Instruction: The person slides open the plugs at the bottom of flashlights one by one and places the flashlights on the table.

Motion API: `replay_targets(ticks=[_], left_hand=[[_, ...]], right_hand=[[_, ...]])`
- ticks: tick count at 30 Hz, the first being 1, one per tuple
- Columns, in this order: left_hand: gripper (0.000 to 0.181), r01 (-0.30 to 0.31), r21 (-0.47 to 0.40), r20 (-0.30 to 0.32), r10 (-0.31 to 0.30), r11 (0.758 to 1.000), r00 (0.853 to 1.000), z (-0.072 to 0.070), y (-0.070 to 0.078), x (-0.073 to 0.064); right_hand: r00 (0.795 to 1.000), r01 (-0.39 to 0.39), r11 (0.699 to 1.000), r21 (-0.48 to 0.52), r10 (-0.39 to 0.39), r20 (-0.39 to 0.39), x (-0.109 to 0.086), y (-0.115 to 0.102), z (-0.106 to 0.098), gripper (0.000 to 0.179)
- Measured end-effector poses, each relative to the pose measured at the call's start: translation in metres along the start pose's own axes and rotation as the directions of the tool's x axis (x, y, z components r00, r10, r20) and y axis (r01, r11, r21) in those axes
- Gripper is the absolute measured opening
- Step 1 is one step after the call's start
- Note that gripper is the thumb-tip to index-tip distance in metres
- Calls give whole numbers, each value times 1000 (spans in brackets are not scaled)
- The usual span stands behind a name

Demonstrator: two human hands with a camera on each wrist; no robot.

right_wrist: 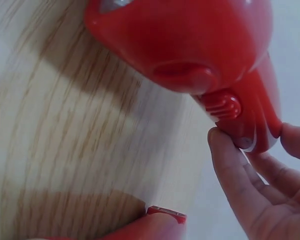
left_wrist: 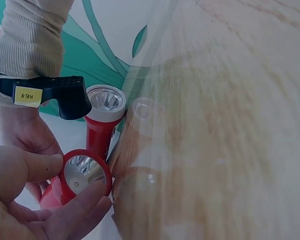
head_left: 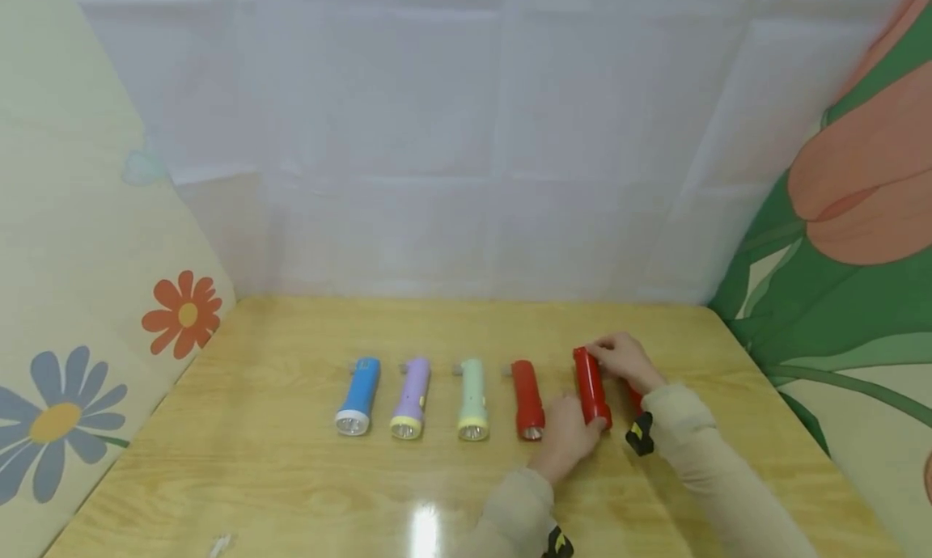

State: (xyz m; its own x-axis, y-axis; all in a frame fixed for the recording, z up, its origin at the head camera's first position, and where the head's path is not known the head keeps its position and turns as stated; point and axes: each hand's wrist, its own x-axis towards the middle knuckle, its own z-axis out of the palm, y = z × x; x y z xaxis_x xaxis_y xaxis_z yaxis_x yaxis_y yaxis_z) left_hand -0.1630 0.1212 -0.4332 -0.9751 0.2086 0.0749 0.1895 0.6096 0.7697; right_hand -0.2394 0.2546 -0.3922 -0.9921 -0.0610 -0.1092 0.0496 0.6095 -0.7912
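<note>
Both hands are on a red flashlight (head_left: 591, 386) that lies on the table, lens end toward the person. My left hand (head_left: 568, 437) grips its lens end; in the left wrist view the thumb and fingers go round the red rim (left_wrist: 108, 176). At the tail, my right hand (head_left: 626, 362) pinches the body between thumb and fingers, as the right wrist view shows, near the ridged switch (right_wrist: 224, 104). Another red flashlight, with a white rim (left_wrist: 106, 102), lies just right of it, mostly hidden by the right wrist in the head view.
Left of the hands, a red flashlight (head_left: 527, 400), a mint green one (head_left: 473, 396), a purple one (head_left: 413, 392) and a blue one (head_left: 362, 390) lie in a row on the wooden table (head_left: 291, 477). A white cloth (head_left: 437, 137) hangs behind the table's far edge.
</note>
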Motion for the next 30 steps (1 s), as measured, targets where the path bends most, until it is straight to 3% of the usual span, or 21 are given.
replay_targets(ticks=[14,30], left_hand=[[26,20,-61,11,-19,998,1000,2,-3,-5],[18,16,-58,19,-15,998,1000,2,-2,0]], right_hand=[[998,32,999,1,-32,-46,-14,3,0,35],[994,72,997,-29,-75,-83,-18,-4,-7,44]])
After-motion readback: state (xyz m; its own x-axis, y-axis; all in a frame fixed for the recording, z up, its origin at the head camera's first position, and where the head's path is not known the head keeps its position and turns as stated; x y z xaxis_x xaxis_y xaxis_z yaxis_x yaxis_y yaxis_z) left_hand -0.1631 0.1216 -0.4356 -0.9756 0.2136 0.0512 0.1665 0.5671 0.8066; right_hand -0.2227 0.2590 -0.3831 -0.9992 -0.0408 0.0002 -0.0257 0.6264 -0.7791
